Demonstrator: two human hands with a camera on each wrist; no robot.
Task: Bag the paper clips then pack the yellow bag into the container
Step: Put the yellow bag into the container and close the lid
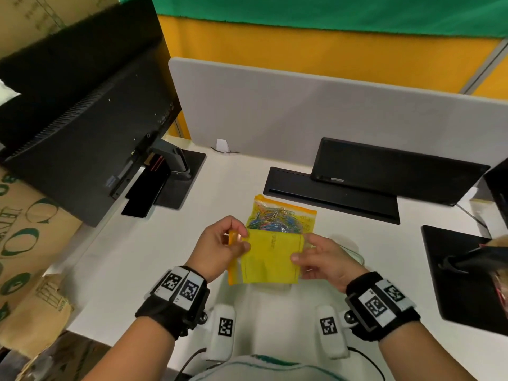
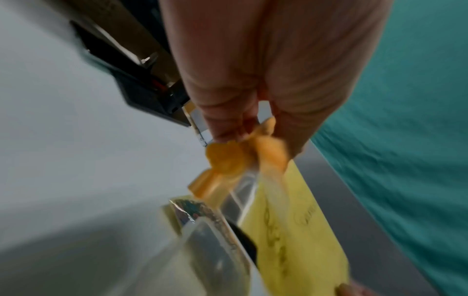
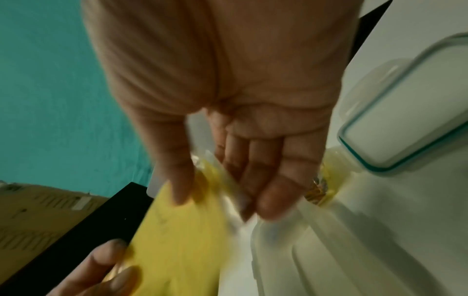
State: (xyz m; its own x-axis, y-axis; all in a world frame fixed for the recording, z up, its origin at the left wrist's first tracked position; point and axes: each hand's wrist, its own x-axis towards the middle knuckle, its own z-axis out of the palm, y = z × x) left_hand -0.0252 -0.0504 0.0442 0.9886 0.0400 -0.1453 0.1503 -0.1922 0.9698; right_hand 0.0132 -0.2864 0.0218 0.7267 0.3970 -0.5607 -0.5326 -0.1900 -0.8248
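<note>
I hold the yellow zip bag (image 1: 270,257) over the white desk, folded so its yellow half faces me. Several coloured paper clips (image 1: 275,218) show through its clear far half. My left hand (image 1: 240,242) pinches the orange zip strip (image 2: 228,160) at the bag's left edge. On the right edge, my right hand (image 1: 299,251) pinches the bag (image 3: 182,240) between thumb and fingers. The clear plastic container (image 3: 316,250) stands just below and right of my right hand, mostly hidden in the head view. Its teal-rimmed lid (image 3: 405,120) lies beside it.
A black monitor (image 1: 82,119) stands at the left with cardboard boxes (image 1: 27,229) beyond it. A keyboard (image 1: 398,171) leans on the grey divider (image 1: 302,111) behind a black tray (image 1: 330,196). A black mat (image 1: 461,270) lies at the right.
</note>
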